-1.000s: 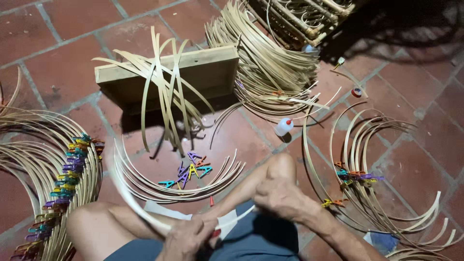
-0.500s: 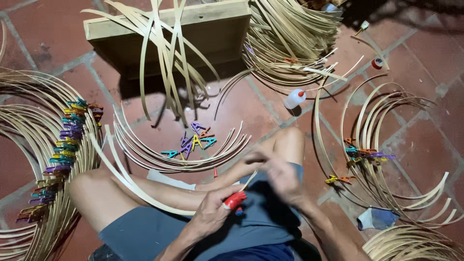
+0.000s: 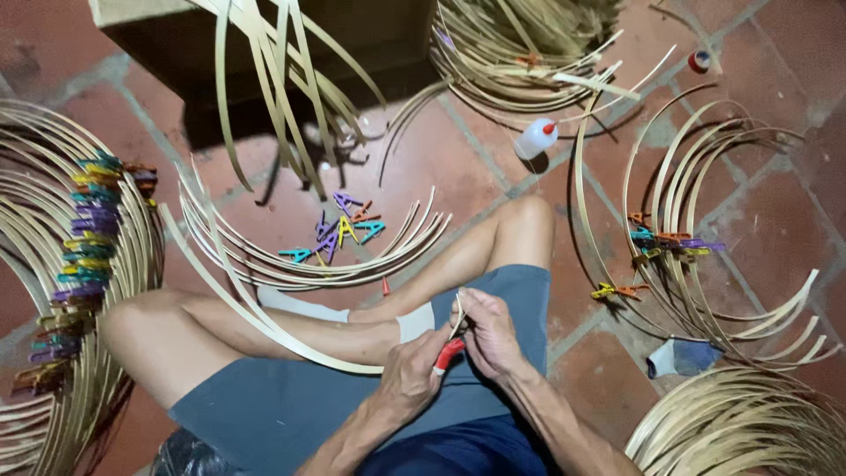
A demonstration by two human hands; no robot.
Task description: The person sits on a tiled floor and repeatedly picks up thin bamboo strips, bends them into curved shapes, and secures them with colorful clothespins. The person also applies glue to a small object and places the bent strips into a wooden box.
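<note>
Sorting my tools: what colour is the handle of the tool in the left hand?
Red. The tool's handle shows in the left hand in the head view.

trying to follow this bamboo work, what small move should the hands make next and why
Probably draw the red-handled tool a little further along the end of the bamboo strip. The left hand grips the tool right at the strip's tip, while the right hand pinches that tip steady over the lap, so the tool seems already set against it.

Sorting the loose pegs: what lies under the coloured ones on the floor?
The pegs lie on red floor tiles, inside the curved bamboo strips. Anything beneath them is hidden.
</note>
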